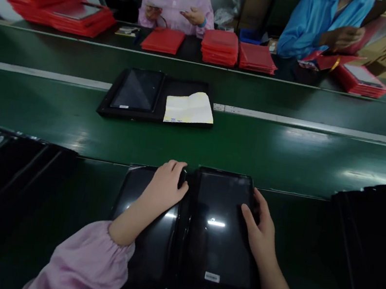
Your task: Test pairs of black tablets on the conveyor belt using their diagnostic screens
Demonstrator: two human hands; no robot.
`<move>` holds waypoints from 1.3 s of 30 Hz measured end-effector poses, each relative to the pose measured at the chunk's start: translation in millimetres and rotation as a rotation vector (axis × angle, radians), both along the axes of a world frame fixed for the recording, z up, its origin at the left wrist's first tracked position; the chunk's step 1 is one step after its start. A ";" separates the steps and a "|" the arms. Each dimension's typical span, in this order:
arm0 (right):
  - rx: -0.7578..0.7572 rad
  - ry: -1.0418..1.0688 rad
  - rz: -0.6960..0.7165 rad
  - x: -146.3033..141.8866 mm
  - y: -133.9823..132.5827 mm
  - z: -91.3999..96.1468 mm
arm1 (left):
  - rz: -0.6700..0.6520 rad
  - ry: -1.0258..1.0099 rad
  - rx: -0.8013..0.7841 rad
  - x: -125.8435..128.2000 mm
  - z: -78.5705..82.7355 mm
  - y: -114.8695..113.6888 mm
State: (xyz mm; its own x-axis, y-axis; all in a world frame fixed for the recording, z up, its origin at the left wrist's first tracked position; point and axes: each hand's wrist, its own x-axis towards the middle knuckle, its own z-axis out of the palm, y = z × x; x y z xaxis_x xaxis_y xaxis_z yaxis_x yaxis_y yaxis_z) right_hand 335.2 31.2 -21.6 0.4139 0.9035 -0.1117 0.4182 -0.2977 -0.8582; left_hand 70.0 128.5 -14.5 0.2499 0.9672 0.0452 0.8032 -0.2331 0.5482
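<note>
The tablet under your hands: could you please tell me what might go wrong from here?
Bare fingers: your right hand lies on the glossy tablet, so it may smudge the screen. Your left hand rests near the fold of the case, which might shift the tablet askew. The black stack close on the right could catch your elbow.

Tablets in open cases [218,227]: two
Pale sheets [188,108]: one
Red stacks [219,46] on far table [294,72]: at least five
Co-workers [205,6]: two
</note>
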 end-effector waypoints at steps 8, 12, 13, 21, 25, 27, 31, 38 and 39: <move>-0.029 0.314 0.042 -1.2 -29.5 8.5 | 0.530 -0.495 -0.014 -119.2 -14.1 -55.0; -0.051 0.406 0.060 -6.1 -26.9 8.1 | 0.709 -0.930 -0.104 -130.6 -34.2 -92.8; -0.047 0.416 0.065 -6.7 -24.8 7.0 | 0.719 -0.993 -0.113 -125.1 -35.5 -96.5; 0.056 0.485 0.097 -1.7 -21.5 -8.6 | 0.741 -1.152 -0.179 -80.9 -17.6 -78.4; 0.125 0.395 0.132 8.1 -19.7 -11.6 | 0.615 -1.105 -0.140 -87.4 -27.9 -78.0; 0.193 0.257 0.167 13.9 -18.4 -9.3 | 0.547 -1.036 -0.163 -94.8 -37.1 -78.3; 0.332 -0.130 0.280 19.3 -15.9 -1.8 | 0.460 -0.931 -0.199 -105.2 -51.9 -73.9; 0.446 -0.434 0.374 15.2 -9.1 0.3 | 0.327 -0.747 -0.117 -109.5 -57.1 -61.6; 0.461 -0.449 0.375 15.1 -7.4 0.4 | 0.318 -0.689 -0.109 -108.4 -55.9 -57.7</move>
State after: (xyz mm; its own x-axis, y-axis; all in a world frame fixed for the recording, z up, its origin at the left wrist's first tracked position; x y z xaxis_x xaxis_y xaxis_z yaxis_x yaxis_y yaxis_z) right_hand 350.2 23.8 -21.2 -0.0151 0.9073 0.4203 0.7608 0.2832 -0.5840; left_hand -38.4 70.8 -70.5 -0.0910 0.9958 -0.0095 0.2910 0.0357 0.9561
